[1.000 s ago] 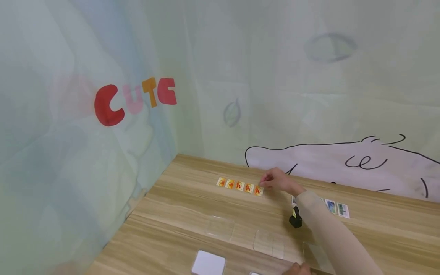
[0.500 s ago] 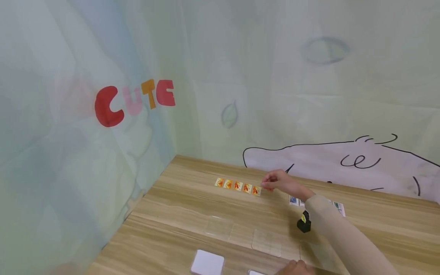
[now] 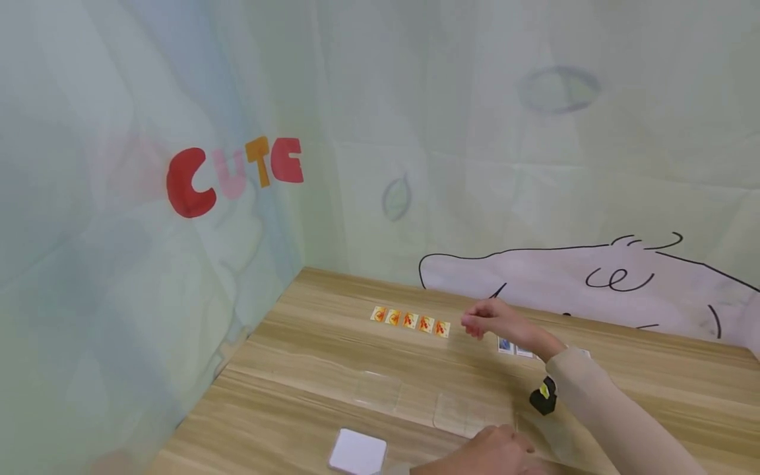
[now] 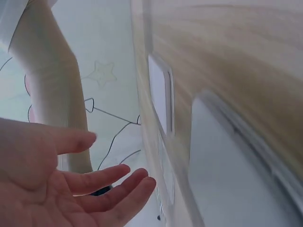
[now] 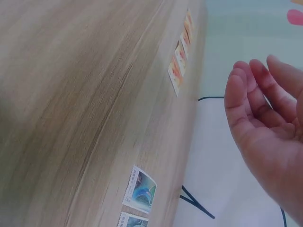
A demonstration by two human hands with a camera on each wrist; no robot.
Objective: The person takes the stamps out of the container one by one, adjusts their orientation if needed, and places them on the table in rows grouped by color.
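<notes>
My right hand hovers over the far part of the table, just right of a row of several orange-and-yellow stamps. Its fingers curl loosely in the right wrist view, and nothing shows between them. Below and left of it there lie blue picture stamps with perforated edges, part of a second row that my right forearm mostly covers in the head view. My left hand is at the near edge, close to a clear plastic piece. In the left wrist view its fingers are spread and relaxed, holding nothing.
A white flat rectangular case lies near the front. Another pale flat case stands close in the left wrist view. A second clear plastic sheet lies mid-table. Printed cloth walls border the table's left and back.
My right hand has drawn away from the orange stamps, to the right and slightly nearer. The left hand has come farther into view over the near edge. The stamp row stays put.
</notes>
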